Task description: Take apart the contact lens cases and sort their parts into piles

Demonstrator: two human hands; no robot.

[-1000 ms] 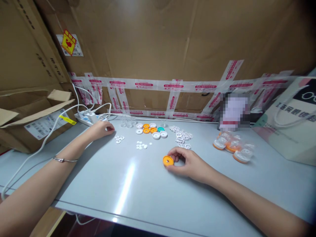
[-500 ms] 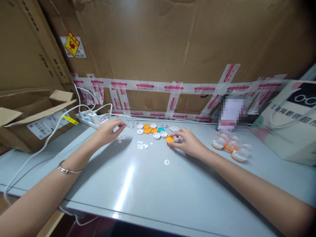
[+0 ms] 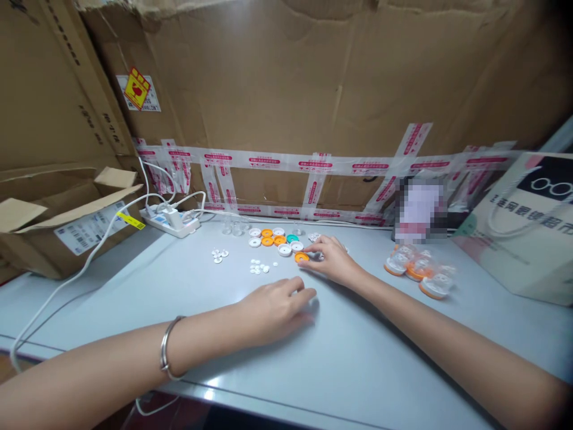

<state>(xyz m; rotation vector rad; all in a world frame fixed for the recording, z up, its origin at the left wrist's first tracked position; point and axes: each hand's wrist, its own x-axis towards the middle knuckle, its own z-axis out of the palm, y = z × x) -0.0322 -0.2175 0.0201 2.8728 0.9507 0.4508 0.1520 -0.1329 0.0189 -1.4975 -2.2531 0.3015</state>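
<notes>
Pinched between the thumb and fingers of my right hand [image 3: 329, 261] is an orange ring-shaped cap [image 3: 301, 257], low over the table beside the cluster of caps. That cluster holds several white caps [image 3: 284, 250], orange caps [image 3: 267, 241] and a teal cap [image 3: 292, 238]. My left hand [image 3: 280, 310] is over the middle of the table, palm down with fingers bent and apart. Whether something small is under it is hidden. Small white discs [image 3: 258, 270] lie behind it, and white stemmed pieces [image 3: 218, 260] sit farther left.
Clear domes [image 3: 233, 227] stand behind the caps. Assembled orange-and-white pieces [image 3: 419, 270] are at the right, near a paper bag [image 3: 514, 239]. A power strip [image 3: 172, 222] and an open carton [image 3: 67, 221] are at the left; a large cardboard box [image 3: 268, 89] backs the table.
My left hand has moved right and nearer, from beside the stemmed pieces to the middle, covering the spot of the lone white disc. My right hand has shifted slightly left with the orange cap.
</notes>
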